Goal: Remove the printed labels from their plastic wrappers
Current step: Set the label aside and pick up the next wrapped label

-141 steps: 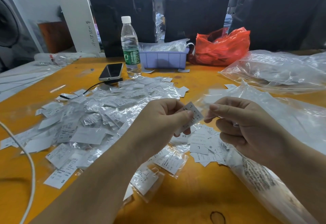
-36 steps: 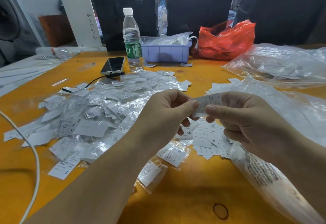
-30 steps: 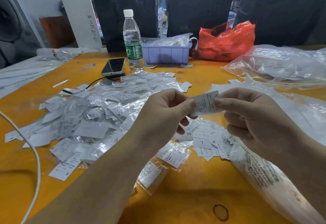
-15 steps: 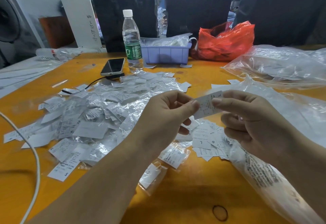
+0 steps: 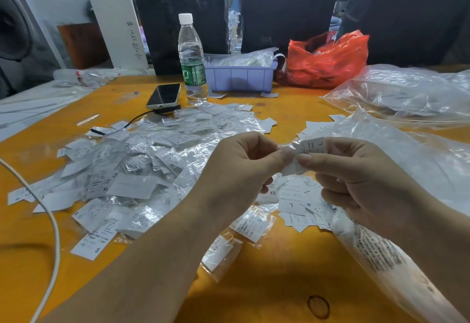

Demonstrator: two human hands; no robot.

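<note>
While both hands hover above the orange table [image 5: 267, 284], the left hand [image 5: 239, 170] pinches the clear wrapper [image 5: 286, 147] and the right hand [image 5: 356, 177] pinches the label [image 5: 311, 147] marked L. The wrapper's open end is hard to see, probably at the left pinch. A good pull runs straight apart, with the right grip on paper only, so the film slides off without tearing. Bare labels [image 5: 295, 200] lie just below; wrapped ones [image 5: 142, 160] are heaped at left.
</note>
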